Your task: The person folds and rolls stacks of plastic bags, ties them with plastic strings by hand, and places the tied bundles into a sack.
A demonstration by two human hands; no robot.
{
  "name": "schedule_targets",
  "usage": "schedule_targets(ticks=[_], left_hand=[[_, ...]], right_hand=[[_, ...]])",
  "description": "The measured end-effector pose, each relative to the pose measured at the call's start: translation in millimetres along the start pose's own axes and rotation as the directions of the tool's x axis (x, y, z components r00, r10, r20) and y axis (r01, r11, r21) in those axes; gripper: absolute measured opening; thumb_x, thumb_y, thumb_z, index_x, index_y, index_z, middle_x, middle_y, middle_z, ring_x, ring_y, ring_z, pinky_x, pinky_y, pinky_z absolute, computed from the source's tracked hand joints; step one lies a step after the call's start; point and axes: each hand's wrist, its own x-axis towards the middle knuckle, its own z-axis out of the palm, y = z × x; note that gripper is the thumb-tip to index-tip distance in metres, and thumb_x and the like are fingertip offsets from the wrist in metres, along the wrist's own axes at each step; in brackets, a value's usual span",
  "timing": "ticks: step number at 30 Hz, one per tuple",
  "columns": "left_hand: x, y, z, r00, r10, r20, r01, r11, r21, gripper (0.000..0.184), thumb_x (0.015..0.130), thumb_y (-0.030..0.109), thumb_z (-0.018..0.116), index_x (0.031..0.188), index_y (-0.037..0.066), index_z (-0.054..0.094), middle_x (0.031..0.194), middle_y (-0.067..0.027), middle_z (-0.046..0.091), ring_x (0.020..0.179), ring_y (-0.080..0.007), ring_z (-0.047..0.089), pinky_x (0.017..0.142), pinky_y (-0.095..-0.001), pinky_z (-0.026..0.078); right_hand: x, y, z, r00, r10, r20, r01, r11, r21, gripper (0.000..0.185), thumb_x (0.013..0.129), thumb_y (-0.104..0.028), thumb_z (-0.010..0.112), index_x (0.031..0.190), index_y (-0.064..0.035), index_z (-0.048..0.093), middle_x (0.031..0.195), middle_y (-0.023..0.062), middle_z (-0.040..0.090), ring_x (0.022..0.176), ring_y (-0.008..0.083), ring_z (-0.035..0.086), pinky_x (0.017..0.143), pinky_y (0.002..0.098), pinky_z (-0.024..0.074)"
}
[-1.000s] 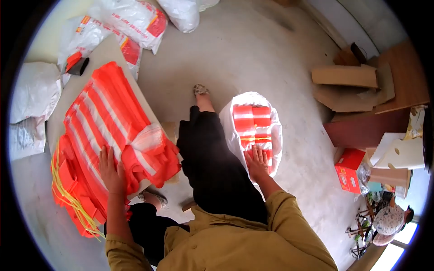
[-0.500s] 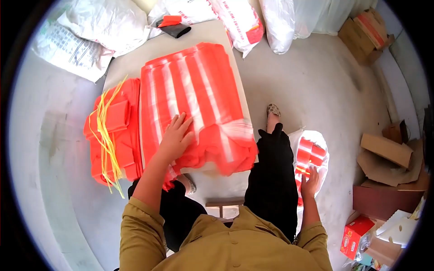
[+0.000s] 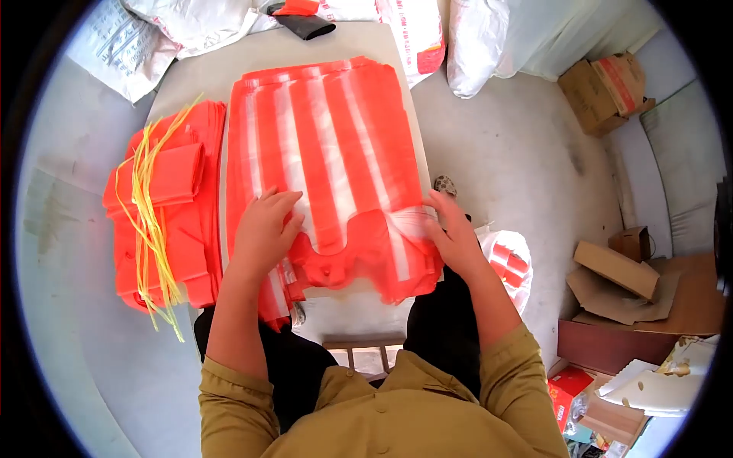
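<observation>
A stack of red plastic bags (image 3: 305, 137) with pale see-through stripes lies on the table in front of me, its near edge loose and crumpled. My left hand (image 3: 266, 227) rests on the stack's left side near the crumpled edge, thumb and fingers apart. At the right edge of the same stack is my right hand (image 3: 456, 233), fingers apart and touching the gathered pale part of the top bag. Left of the stack, folded red bundles (image 3: 172, 179) lie piled, with yellow ties (image 3: 145, 191) draped over them.
Beside my right leg stands a white sack (image 3: 521, 286) holding red-and-white bundles. White sacks (image 3: 416, 34) line the table's far side, near a black-and-red piece (image 3: 305, 24). Cardboard boxes (image 3: 618, 278) sit on the right, with a stool rung (image 3: 366, 343) below me.
My right hand has come up from the white sack to the stack's right edge. My left hand has shifted slightly toward the stack's left side. The whole view has shifted a little.
</observation>
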Motion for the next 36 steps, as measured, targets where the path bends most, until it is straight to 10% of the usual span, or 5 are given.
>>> schedule_targets(ticks=[13,16,20,27,36], left_hand=[[2,-1,4,0.994,0.097,0.054,-0.107,0.97,0.22,0.042,0.086,0.018,0.075,0.125,0.005,0.07,0.127,-0.0134,0.064,0.128,-0.0326,0.056,0.112,-0.0487,0.041],[-2,0,5,0.995,0.082,0.063,-0.095,0.967,0.236,0.043,0.087,0.019,0.074,0.128,0.007,0.069,0.131,-0.0138,0.063,0.132,-0.0338,0.054,0.114,-0.0519,0.039],[-4,-3,6,0.996,0.066,0.052,-0.077,0.966,0.245,0.046,0.09,0.022,0.073,0.134,0.009,0.066,0.141,-0.0148,0.059,0.14,-0.0364,0.049,0.118,-0.0557,0.035],[-9,0,-7,0.994,-0.107,-0.004,0.1,0.923,0.371,0.057,0.096,0.035,0.069,0.149,0.02,0.057,0.167,-0.0162,0.034,0.158,-0.0377,0.022,0.122,-0.0647,0.025],[-4,-31,-7,0.956,-0.256,0.145,0.19,0.912,0.363,0.065,0.099,0.041,0.063,0.16,0.027,0.042,0.173,-0.0151,0.02,0.16,-0.0377,0.017,0.124,-0.0635,0.023]], right_hand=[[3,-100,-19,0.94,0.101,0.326,0.093,0.843,-0.53,0.028,0.092,-0.03,0.07,0.093,-0.0021,0.075,0.09,0.0166,0.069,0.092,0.0359,0.065,0.079,0.0455,0.0512],[-20,-115,-25,0.869,0.172,0.465,0.035,0.914,-0.404,0.028,0.093,-0.029,0.067,0.095,-0.0014,0.074,0.09,0.0157,0.071,0.089,0.0361,0.067,0.078,0.0447,0.0517],[-16,-99,-18,0.995,0.0,0.103,0.037,0.933,-0.359,0.024,0.101,-0.02,0.06,0.107,-0.001,0.072,0.096,0.0173,0.072,0.092,0.0341,0.069,0.081,0.0441,0.0534],[43,-96,33,0.924,-0.348,0.16,0.379,0.767,-0.518,0.062,0.099,-0.029,0.064,0.156,-0.0113,0.047,0.167,0.0143,0.034,0.155,0.0389,0.029,0.125,0.0497,0.0288],[57,-68,58,0.944,-0.027,0.329,0.237,0.751,-0.617,0.069,0.1,-0.045,0.058,0.16,-0.0148,0.042,0.172,0.014,0.024,0.16,0.0376,0.015,0.129,0.0522,0.0152]])
